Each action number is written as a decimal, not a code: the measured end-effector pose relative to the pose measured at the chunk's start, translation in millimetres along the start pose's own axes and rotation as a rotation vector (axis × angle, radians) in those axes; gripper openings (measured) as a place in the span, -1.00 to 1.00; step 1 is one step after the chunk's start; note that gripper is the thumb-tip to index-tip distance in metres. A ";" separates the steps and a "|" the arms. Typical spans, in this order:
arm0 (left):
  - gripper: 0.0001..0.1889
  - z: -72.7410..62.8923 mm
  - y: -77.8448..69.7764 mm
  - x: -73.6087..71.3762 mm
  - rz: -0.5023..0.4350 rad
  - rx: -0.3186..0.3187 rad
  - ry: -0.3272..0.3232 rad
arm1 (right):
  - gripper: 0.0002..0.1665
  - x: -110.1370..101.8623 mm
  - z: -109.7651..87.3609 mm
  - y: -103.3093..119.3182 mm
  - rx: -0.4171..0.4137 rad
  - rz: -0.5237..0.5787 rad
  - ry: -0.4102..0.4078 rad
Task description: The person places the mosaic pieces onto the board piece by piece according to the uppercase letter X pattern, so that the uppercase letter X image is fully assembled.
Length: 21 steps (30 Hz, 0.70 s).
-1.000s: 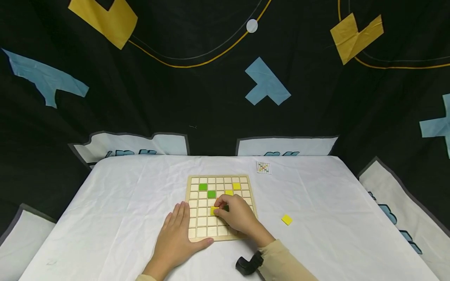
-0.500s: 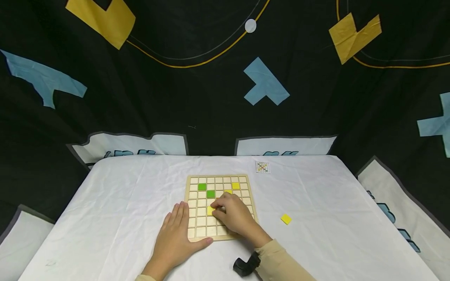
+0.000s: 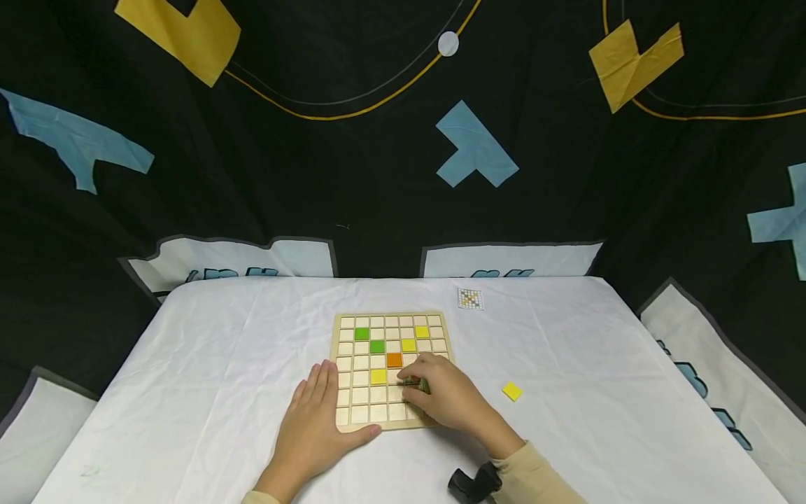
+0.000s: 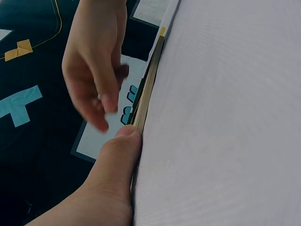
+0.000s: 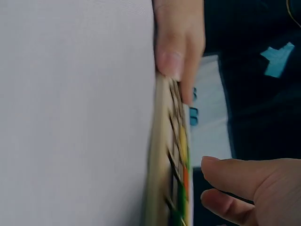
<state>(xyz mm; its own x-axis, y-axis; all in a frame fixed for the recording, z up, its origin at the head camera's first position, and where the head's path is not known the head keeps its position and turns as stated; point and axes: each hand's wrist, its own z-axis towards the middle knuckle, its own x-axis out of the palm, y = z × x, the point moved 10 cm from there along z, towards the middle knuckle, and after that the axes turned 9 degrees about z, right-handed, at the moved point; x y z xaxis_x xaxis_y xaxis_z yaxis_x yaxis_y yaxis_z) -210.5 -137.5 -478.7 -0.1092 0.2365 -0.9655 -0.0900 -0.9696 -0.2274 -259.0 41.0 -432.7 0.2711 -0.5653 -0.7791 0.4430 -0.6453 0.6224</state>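
A wooden grid board (image 3: 352,395) lies on the white table. My left hand (image 3: 315,420) rests along its left side, fingers straight, with the thumb at the front edge. My right hand (image 3: 450,392) hovers over the board's right part. In the right wrist view, the thumb and fingers of this hand (image 5: 254,188) stand apart with nothing between them. Just left of the fingertips are a yellow tile (image 3: 378,376) and an orange tile (image 3: 394,360) in cells. Behind the fingers a green tile (image 3: 425,386) shows partly. Farther back sit two green tiles (image 3: 362,334) and two yellow tiles (image 3: 422,332).
A loose yellow tile (image 3: 512,391) lies on the cloth right of the board. Beyond the board's far right corner is a small card (image 3: 470,299) with a coloured grid pattern. A black device (image 3: 474,484) is on the right wrist. A dark patterned curtain (image 3: 378,175) hangs behind.
My right hand has left the yellow tile near the board's middle and moved right, with the tile staying in its cell. The orange tile is now uncovered. My left hand has stayed put.
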 end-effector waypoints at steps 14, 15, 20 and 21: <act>0.42 -0.5 -0.4 1.3 -0.006 -0.006 0.003 | -0.61 -75.2 -55.3 -77.7 0.266 -0.067 -0.140; 0.42 -0.5 -0.3 1.4 -0.006 -0.007 0.003 | -0.59 -78.7 -58.7 -84.5 0.286 -0.090 -0.141; 0.42 -0.5 -0.6 0.7 -0.009 -0.005 0.004 | -0.47 -90.5 -74.9 -111.5 0.370 -0.201 -0.118; 0.42 -0.5 -0.7 0.5 -0.008 -0.005 0.003 | -0.46 -91.3 -77.5 -114.9 0.383 -0.218 -0.109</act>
<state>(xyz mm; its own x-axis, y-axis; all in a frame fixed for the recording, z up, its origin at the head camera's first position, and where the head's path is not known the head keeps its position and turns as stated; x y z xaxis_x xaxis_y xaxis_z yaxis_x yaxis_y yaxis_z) -210.0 -136.7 -479.1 -0.1053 0.2443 -0.9640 -0.0857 -0.9680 -0.2360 -268.4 206.6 -438.9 0.1057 -0.4329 -0.8952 0.1264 -0.8871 0.4439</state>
